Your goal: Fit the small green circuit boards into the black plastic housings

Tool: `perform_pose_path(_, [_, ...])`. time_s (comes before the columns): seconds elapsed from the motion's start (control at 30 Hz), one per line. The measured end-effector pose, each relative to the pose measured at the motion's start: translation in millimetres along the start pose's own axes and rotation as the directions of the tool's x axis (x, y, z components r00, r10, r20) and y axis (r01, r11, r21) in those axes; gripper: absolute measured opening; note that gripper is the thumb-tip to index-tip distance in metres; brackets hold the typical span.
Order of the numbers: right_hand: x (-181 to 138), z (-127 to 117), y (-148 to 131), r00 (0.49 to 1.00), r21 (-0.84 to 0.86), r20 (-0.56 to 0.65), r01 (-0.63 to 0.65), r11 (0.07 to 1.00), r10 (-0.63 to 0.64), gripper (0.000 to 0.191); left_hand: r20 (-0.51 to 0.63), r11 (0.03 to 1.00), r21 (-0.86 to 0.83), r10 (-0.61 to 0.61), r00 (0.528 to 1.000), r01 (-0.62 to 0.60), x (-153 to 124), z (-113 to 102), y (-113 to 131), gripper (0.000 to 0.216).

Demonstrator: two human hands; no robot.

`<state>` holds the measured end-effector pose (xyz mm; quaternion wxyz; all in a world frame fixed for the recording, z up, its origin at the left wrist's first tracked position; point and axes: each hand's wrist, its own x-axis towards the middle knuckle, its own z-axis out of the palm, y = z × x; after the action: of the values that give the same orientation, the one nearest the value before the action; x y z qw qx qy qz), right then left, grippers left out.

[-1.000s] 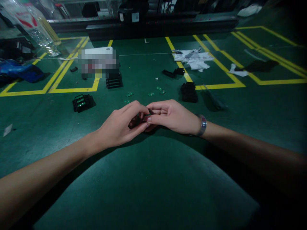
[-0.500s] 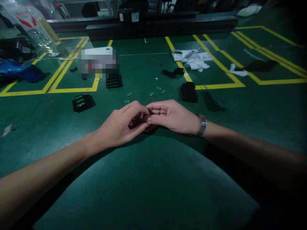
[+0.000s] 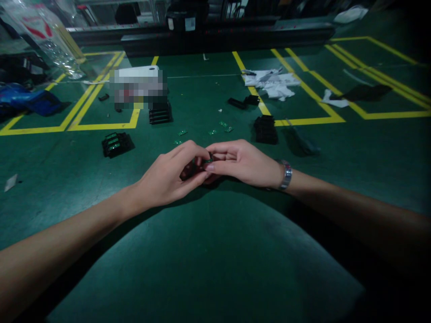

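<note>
The left hand (image 3: 171,172) and right hand (image 3: 242,163) both pinch a dark piece (image 3: 209,159), mostly hidden between them, over the table (image 3: 202,251). Just beyond lie green boards (image 3: 212,132), with black holders (image 3: 114,145) to either side. Toward the table's far edge lies paper (image 3: 274,81); toward its far left corner, a bottle (image 3: 50,38).

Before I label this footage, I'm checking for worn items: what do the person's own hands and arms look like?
The left hand and right hand are gloveless, and no sleeves show. Around the right wrist is a shiny, silver-coloured, segmented-looking band, perhaps a bracelet or watch; the left wrist shows nothing worn.
</note>
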<state>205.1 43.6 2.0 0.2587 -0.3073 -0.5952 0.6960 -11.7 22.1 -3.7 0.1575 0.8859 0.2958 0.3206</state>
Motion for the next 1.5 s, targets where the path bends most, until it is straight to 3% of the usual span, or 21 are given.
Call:
perform_pose_path(0.4, [-1, 0, -1, 0.998, -0.087, -0.034, 0.056, 0.995, -0.059, 0.031, -0.047, 0.992, -0.018, -0.122, 0.991, 0.121, 3, -2, -1, 0.055])
perform_pose_path(0.53, [-2, 2, 1, 0.994, -0.157, -0.013, 0.107, 0.982, -0.111, 0.03, 0.062, 0.986, -0.072, -0.146, 0.987, 0.15, 6, -3, -1, 0.067])
perform_pose_path(0.67, [-3, 7, 2, 0.983, -0.176, 0.018, 0.183, 0.967, -0.182, 0.029, 0.222, 0.956, -0.174, -0.197, 0.955, 0.238, 8, -5, 1, 0.06])
perform_pose_path(0.83, [0, 11, -1, 0.982, -0.148, 0.011, 0.186, 0.971, -0.187, 0.028, 0.274, 0.865, -0.348, -0.275, 0.922, 0.362, 9, -3, 3, 0.047])
perform_pose_path(0.93, [5, 11, -3, 0.988, -0.042, 0.051, 0.148, 0.988, -0.146, 0.03, 0.3, 0.784, -0.471, -0.288, 0.909, 0.404, 8, -1, 0, 0.04])
perform_pose_path(1.13, [12, 9, 1, 0.988, 0.117, 0.094, 0.109, 0.987, -0.121, 0.033, 0.284, 0.75, -0.53, -0.283, 0.916, 0.396, 9, 0, -4, 0.033])
perform_pose_path(1.5, [11, 7, 4, 0.99, 0.133, 0.109, 0.077, 0.988, -0.091, 0.033, 0.276, 0.739, -0.558, -0.264, 0.924, 0.377, 10, 0, -5, 0.036])
